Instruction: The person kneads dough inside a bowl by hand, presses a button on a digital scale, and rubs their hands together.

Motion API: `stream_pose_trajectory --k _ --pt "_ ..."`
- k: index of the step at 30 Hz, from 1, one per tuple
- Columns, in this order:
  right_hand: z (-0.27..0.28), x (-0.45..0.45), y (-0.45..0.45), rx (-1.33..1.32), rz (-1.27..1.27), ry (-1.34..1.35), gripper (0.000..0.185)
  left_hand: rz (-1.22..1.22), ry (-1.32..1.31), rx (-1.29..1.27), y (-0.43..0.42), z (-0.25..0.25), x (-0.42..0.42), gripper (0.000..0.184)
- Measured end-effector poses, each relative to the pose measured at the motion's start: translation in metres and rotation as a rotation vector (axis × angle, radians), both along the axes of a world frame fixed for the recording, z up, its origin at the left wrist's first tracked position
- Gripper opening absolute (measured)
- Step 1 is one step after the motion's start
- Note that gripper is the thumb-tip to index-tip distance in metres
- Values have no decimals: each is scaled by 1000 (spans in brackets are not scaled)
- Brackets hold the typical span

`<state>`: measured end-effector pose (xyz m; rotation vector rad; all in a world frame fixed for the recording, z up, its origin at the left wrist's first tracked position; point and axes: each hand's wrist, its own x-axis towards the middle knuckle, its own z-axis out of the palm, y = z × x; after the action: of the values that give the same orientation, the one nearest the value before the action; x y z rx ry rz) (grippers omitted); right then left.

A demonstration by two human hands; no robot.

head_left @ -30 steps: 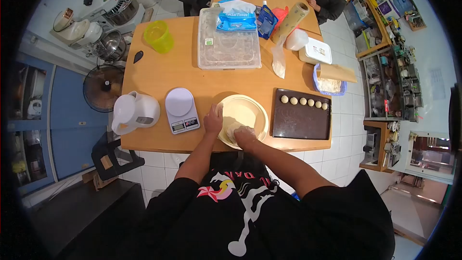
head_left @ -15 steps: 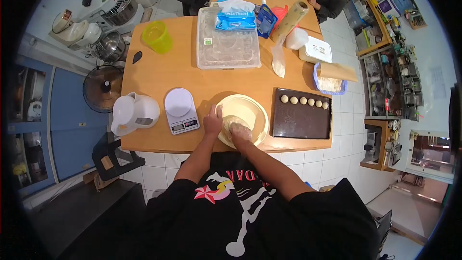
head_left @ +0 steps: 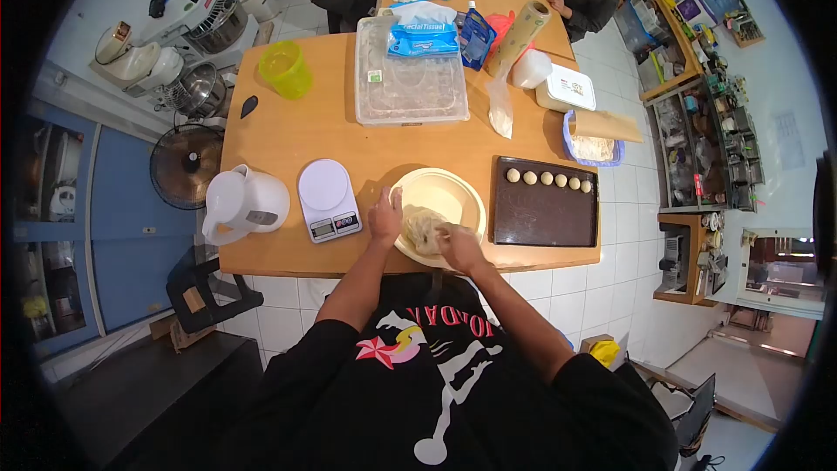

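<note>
A cream bowl [head_left: 466, 196] stands at the table's front edge, with a lump of pale dough [head_left: 421, 228] in its lower left part. My left hand [head_left: 384, 216] grips the bowl's left rim, fingers wrapped over it. At the dough's right side, my right hand [head_left: 459, 247] has its fingers pinched together on the dough. Left of the bowl is a white kitchen scale [head_left: 330, 199]. To the right lies a dark baking tray [head_left: 545, 216] with a row of several small dough balls [head_left: 547, 179] along its back.
A white kettle [head_left: 247, 203] and a yellow-green container [head_left: 286, 70] are at the left. Behind the bowl lies a clear lidded box [head_left: 411, 92] with a tissue pack [head_left: 423, 37]. A flour basket [head_left: 593, 147] stands back right. Two people sit at the far table.
My right hand has risen from inside the dough and shifted right to its edge, uncovering more of the lump. My left hand has stayed on the rim.
</note>
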<state>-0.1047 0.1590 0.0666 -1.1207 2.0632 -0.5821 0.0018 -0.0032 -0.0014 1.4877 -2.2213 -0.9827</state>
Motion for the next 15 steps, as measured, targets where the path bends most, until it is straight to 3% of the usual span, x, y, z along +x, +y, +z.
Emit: stream_pose_trajectory --k 5,8,15 --pt "-24 1 -2 157 32 195 25 -10 35 -21 4 21 1 33" --pt "-38 5 -20 274 132 364 25 -12 52 -15 1 4 1 33" --pt "-21 15 -46 342 153 351 18 -15 69 -10 2 3 2 31"
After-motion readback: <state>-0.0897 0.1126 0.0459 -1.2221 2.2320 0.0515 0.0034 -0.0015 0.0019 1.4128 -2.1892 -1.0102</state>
